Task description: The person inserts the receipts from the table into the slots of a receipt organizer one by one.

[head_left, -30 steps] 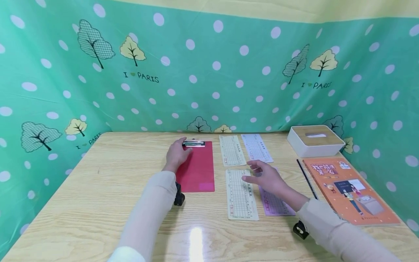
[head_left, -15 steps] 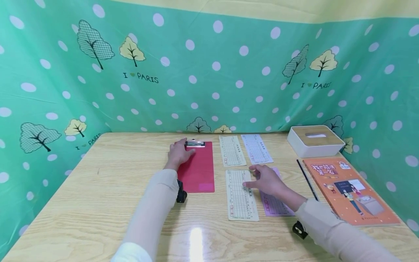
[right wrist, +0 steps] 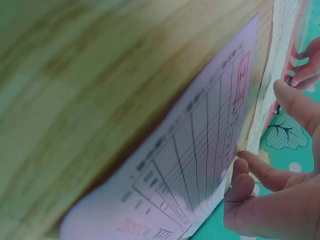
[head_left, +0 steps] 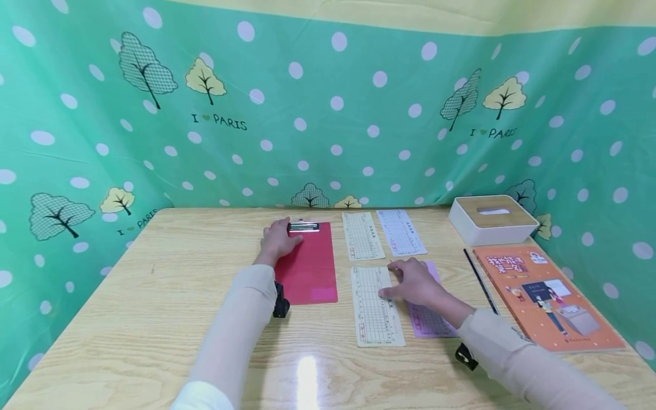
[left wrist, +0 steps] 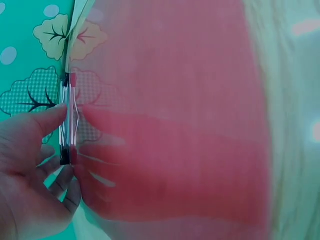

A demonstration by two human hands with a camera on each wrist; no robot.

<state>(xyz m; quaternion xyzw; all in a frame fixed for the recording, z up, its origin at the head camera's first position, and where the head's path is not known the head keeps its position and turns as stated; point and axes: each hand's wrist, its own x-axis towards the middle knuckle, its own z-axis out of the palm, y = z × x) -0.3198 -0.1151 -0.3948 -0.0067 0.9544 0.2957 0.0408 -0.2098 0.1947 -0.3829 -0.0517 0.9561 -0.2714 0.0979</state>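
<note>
A red clipboard lies flat, its silver clip at the far end. My left hand rests at its upper left. In the left wrist view the thumb touches the clip, other fingers lie by the board's edge. The board mirrors the hand. My right hand is over a cream printed form, with thumb and forefinger apart near its right edge. I cannot tell whether they touch the paper. Partly hidden beneath that hand is a purple form, also in the right wrist view.
Farther back lie a cream form and a lilac form. To the right are a black pencil-like stick, an orange book and a white tissue box with a wooden lid. A green curtain closes the back.
My right hand has lowered slightly toward the cream form, its thumb now over the right part of the sheet. My left hand stays at the clip with only small shifts.
</note>
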